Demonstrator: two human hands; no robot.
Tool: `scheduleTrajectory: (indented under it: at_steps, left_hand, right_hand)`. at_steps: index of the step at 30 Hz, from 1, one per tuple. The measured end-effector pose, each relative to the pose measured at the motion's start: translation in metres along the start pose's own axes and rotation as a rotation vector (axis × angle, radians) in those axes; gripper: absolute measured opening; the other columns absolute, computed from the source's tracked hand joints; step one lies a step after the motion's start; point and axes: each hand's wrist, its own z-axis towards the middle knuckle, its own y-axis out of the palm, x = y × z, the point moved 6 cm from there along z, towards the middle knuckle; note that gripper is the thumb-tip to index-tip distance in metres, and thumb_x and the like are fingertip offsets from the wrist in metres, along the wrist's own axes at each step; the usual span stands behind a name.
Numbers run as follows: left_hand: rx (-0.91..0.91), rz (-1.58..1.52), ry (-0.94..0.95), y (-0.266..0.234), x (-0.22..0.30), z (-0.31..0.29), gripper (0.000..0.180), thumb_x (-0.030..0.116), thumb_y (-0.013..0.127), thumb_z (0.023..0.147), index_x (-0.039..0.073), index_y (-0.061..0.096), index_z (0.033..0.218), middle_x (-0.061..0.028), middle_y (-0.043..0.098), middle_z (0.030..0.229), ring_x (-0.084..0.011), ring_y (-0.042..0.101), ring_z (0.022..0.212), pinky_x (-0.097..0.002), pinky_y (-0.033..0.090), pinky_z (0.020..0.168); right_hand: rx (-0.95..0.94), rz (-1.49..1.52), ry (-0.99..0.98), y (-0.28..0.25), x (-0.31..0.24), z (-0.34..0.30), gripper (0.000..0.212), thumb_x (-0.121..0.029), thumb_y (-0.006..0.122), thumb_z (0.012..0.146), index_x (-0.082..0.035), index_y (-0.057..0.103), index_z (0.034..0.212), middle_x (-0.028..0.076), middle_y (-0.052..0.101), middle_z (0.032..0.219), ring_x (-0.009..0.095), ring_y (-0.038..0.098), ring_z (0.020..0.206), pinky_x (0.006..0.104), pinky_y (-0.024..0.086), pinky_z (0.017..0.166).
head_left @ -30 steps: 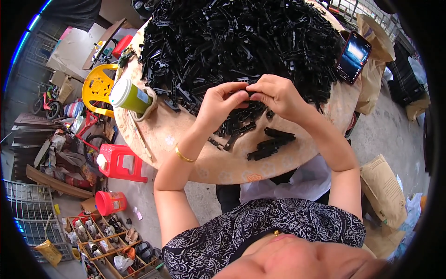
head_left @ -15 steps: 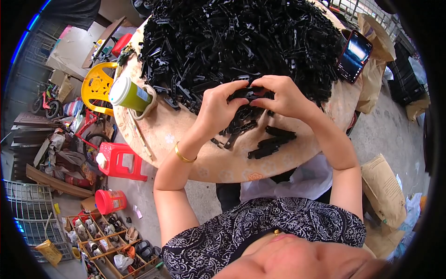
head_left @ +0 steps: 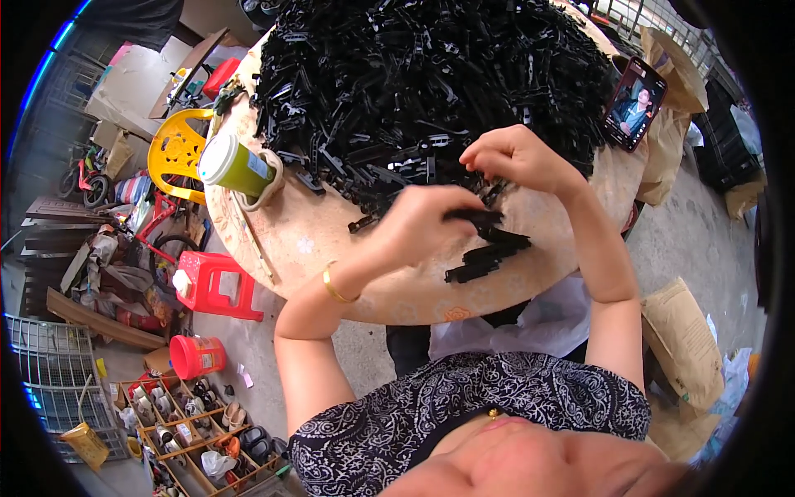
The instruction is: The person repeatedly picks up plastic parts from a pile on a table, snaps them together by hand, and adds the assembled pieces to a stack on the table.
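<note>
Gripping a long black piece (head_left: 482, 217) between thumb and fingers of the left hand (head_left: 426, 219), right at a small stack of black pieces (head_left: 474, 269) near the front of the counter (head_left: 381, 311). Reaches in with the left forearm (head_left: 368, 261) slanting from the lower left, with the elbow bent outward and the back of the hand turned up. Wears a gold bangle (head_left: 330, 285) on that arm. Holds the right hand (head_left: 522, 157) higher, at the near right edge of a large heap of black pieces (head_left: 431, 74), with fingers bent and the right forearm (head_left: 603, 248) angled up and inward. Cannot tell open from closed on the right, nor make out anything at those fingertips.

Works at a round, pale, flower-patterned counter, with a green cup (head_left: 248, 172) in a beige holder (head_left: 269, 186) on the left, a thin stick (head_left: 257, 244) nearer the front, and a lit phone (head_left: 633, 103) at the right edge beside a brown paper bag (head_left: 662, 149). Has a yellow chair (head_left: 175, 149), red stool (head_left: 207, 267), red bucket (head_left: 197, 358) and wooden shoe rack (head_left: 175, 453) to the left, above gray floor (head_left: 360, 356), and a brown sack (head_left: 683, 344) to the right.
</note>
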Motion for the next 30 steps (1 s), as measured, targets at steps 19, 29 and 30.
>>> scheduleTrajectory:
  at_steps: [19,29,30]
  left_hand:
    - [0.464,0.761,-0.079,-0.092,-0.057,0.005,0.025,0.006,0.068,0.073,0.002,0.061,0.097,-0.0140,0.059,0.090,-0.0310,0.057,0.087,-0.0359,0.048,0.078]
    - [0.377,-0.619,-0.171,-0.035,-0.045,0.015,0.025,-0.002,0.054,0.085,-0.004,0.052,0.110,-0.0092,0.062,0.097,-0.0159,0.064,0.084,-0.0297,0.054,0.083]
    - [0.376,-0.618,-0.170,-0.033,-0.044,0.015,0.025,-0.002,0.054,0.085,-0.004,0.052,0.110,-0.0092,0.062,0.097,-0.0159,0.064,0.084,-0.0297,0.054,0.083]
  right_hand:
    - [0.199,-0.523,-0.413,0.009,-0.007,0.001,0.020,-0.004,0.069,0.077,-0.003,0.064,0.096,0.005,0.062,0.080,0.015,0.058,0.076,0.0270,0.047,0.067]
    - [0.122,0.139,-0.197,0.020,-0.006,0.000,0.024,-0.002,0.053,0.091,-0.002,0.060,0.115,0.000,0.062,0.095,0.005,0.058,0.078,0.0192,0.048,0.067]
    - [0.123,0.139,-0.199,0.021,-0.007,-0.001,0.024,-0.002,0.053,0.091,-0.002,0.060,0.115,0.000,0.062,0.095,0.005,0.058,0.078,0.0192,0.048,0.067]
